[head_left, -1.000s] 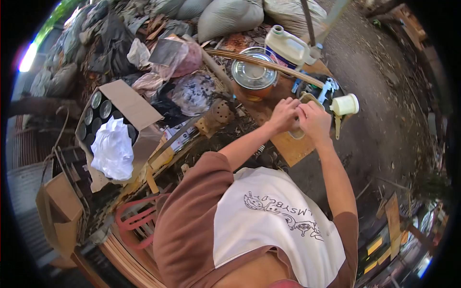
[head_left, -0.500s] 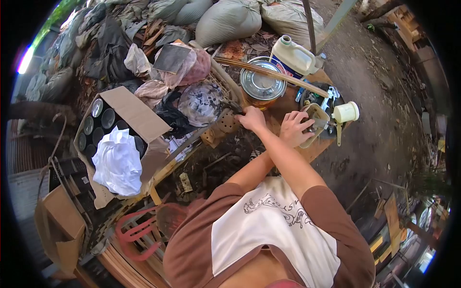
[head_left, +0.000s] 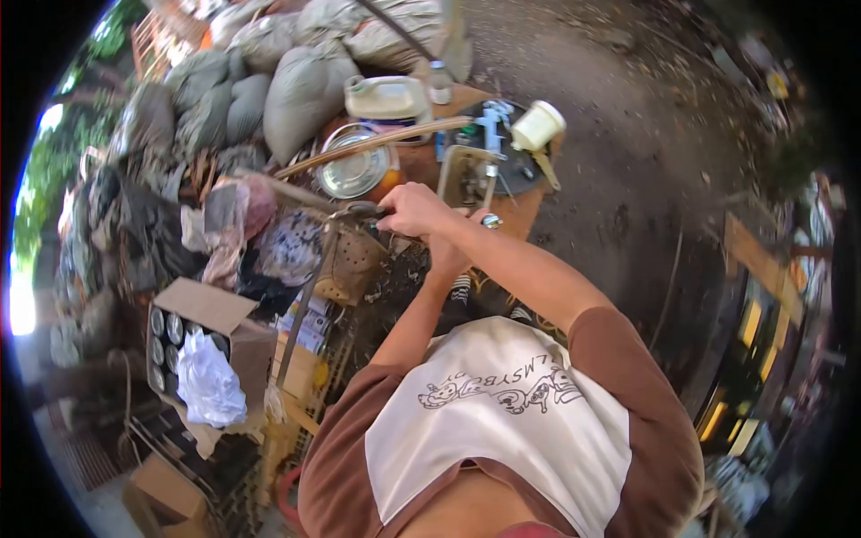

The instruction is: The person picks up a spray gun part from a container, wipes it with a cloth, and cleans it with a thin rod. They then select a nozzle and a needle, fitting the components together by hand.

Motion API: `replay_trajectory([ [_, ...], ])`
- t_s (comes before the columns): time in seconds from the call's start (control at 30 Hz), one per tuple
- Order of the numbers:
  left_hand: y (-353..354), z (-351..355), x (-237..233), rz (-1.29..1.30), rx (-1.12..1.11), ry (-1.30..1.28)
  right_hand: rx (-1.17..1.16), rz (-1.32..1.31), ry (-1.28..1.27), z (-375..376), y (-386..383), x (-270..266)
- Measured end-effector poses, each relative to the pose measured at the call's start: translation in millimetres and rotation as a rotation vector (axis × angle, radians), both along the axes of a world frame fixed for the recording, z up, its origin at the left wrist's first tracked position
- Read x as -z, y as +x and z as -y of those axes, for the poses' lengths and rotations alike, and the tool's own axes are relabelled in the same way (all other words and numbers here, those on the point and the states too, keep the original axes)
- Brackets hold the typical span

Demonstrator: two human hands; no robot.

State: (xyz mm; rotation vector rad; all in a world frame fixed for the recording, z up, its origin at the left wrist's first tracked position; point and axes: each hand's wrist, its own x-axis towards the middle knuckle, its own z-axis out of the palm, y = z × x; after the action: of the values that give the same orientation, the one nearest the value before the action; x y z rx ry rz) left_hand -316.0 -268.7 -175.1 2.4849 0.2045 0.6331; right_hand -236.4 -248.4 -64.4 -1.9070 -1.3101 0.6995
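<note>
My arms cross, the right forearm lying over the left. My right hand (head_left: 414,212) is closed with a dark, curved-ended thing (head_left: 362,210) at its fingertips, beside a brown block with holes (head_left: 352,267). My left hand (head_left: 448,255) is partly hidden under the right forearm; a small shiny round metal thing (head_left: 491,221) shows past it and seems to be held there. Just beyond lies a rectangular beige container (head_left: 456,182). A paint can (head_left: 355,172) with a silver lid stands ahead, with thin wooden sticks (head_left: 377,143) across it.
A white jug (head_left: 387,97) stands behind the can. Right of it are a black round tray (head_left: 517,182) with blue tools and a pale cup (head_left: 538,125). At left, a cardboard box (head_left: 251,345) holds several dark cylinders and a white crumpled bag (head_left: 211,381). Sacks (head_left: 309,99) are piled behind.
The view has turned and shifted. My left hand has come out of the beige container, back under my right forearm, with a shiny thing beside it. My right hand stays near the perforated block.
</note>
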Motion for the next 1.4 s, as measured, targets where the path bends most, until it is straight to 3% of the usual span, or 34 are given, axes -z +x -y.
replay_trajectory([
  [0.03,-8,11,-6,-0.104,0.017,-0.107,0.051,-0.007,0.01,17,7,-4],
  [0.1,-14,26,-1,0.302,0.156,0.086,0.074,-0.022,0.032,56,24,-9],
  [0.27,-36,90,-29,0.217,0.405,0.105,0.433,-0.089,0.075,221,68,-30],
  [0.3,-35,102,-30,0.231,0.453,0.148,0.593,-0.076,0.165,257,80,-6],
  [0.37,-19,131,-43,0.169,0.508,0.149,0.773,-0.524,0.547,339,97,24],
  [0.4,-1,149,-49,0.148,0.508,0.047,0.859,-0.563,0.462,391,112,47],
  [0.43,19,164,-51,0.128,0.51,-0.052,0.941,-0.708,0.645,430,100,43],
  [0.53,81,199,-7,0.026,0.525,-0.088,1.164,-0.675,0.434,538,64,68],
  [0.6,116,228,12,-0.195,0.451,-0.204,1.246,-0.72,0.35,583,35,102],
  [0.63,128,244,20,-0.197,0.475,-0.196,1.307,-0.778,0.244,595,18,107],
  [0.77,154,312,30,-0.298,0.469,-0.116,1.335,-0.759,0.354,601,-29,126],
  [0.83,160,344,32,-0.306,0.425,0.018,1.453,-0.41,0.056,593,-30,155],
  [0.87,162,357,33,-0.274,0.434,0.073,1.483,-0.415,0.068,590,-31,147],
  [0.93,167,380,34,-0.265,0.478,0.119,1.544,-0.207,-0.168,583,-32,118],
  [1.27,183,438,55,-0.248,0.493,0.166,1.719,-0.275,-0.059,620,-32,96],
  [1.4,177,453,43,-0.352,0.518,0.104,1.631,-0.373,-0.07,630,-30,93],
])
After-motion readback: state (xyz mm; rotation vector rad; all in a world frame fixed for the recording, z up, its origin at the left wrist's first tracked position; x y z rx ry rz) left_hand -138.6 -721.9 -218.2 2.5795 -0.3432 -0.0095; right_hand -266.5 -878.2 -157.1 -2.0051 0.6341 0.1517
